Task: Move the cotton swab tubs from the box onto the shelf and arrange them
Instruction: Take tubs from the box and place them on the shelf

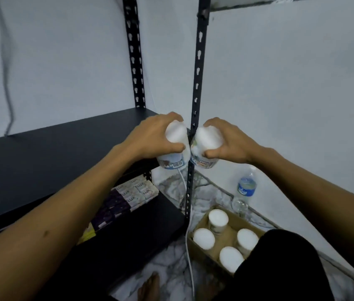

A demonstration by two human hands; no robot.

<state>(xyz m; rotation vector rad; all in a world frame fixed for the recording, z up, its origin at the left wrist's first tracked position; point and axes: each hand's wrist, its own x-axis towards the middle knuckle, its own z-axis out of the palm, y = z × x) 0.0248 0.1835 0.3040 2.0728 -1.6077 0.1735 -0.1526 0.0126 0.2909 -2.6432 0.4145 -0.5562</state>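
above the shelf (52, 148) edge | left hand (150, 137) fingers grip tub (175, 148) | right hand (228, 142) fingers grip second tub (206, 146)

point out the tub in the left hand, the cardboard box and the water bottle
tub in the left hand (177, 135): head view, on its white lid
cardboard box (226, 232): head view, on its bare floor between the tubs
water bottle (246, 189): head view, on its blue label
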